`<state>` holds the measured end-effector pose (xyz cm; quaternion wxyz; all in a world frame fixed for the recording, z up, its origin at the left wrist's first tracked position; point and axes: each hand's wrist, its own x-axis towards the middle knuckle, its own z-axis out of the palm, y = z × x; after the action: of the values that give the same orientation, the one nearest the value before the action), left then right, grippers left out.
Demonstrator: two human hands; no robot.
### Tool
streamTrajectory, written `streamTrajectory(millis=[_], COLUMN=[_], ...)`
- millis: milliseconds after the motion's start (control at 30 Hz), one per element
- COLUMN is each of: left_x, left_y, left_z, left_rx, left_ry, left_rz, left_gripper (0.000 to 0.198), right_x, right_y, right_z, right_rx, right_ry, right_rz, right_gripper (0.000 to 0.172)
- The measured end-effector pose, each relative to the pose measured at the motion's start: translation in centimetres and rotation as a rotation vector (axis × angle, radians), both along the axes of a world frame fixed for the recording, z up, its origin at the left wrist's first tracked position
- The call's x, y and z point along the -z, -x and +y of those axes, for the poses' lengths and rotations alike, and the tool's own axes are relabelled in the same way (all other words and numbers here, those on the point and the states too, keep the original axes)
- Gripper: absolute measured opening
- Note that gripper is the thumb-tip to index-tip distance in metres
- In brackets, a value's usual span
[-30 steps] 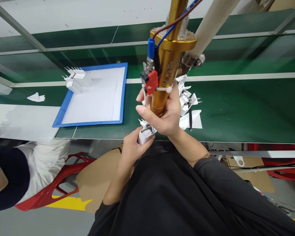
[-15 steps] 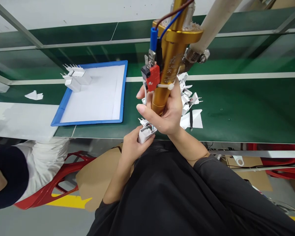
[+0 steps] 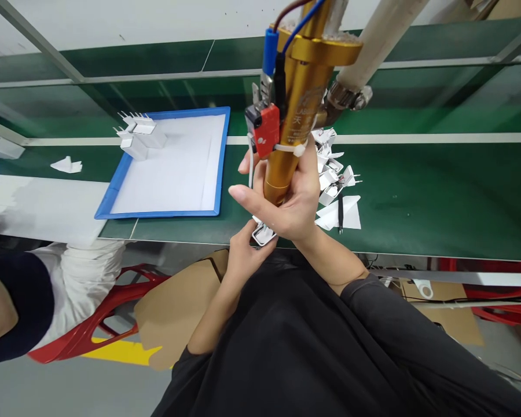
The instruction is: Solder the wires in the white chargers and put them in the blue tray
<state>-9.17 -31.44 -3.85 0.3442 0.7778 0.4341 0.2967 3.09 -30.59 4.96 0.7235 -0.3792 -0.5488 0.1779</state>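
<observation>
Gripping the gold dispensing gun [image 3: 289, 145] in our right hand [image 3: 297, 202], left hand [image 3: 243, 255] clamped on the white charger housing [image 3: 263, 234]; next, steady nozzle alignment.

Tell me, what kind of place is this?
It looks like a factory assembly line. A long green conveyor belt carries a pile of small white plug parts. The right hand grips a hanging gold power tool, and the left hand holds one white part beneath it.
</observation>
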Motion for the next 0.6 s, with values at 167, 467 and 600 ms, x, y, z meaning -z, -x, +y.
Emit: streamTrajectory(millis=[167, 467, 600], left_x=[0.4, 0.7, 1.2], left_y=[-1.1, -2.4, -2.6], left_z=[-0.8, -1.4, -1.5], left_rx=[-0.018, -0.086, -0.079], left_ry=[0.033, 0.119, 0.096], left_rz=[-0.136, -0.306, -0.329], left_gripper=[0.032, 0.045, 0.045], right_x=[-0.4, -0.1, 0.1], right_y=[0.9, 0.6, 0.5], right_z=[-0.2, -0.1, -0.1], right_rx=[-0.038, -0.042, -0.037], right_ry=[0.038, -0.092, -0.070], right_rz=[0.038, 0.049, 0.067], right_gripper=[0.038, 0.034, 0.026])
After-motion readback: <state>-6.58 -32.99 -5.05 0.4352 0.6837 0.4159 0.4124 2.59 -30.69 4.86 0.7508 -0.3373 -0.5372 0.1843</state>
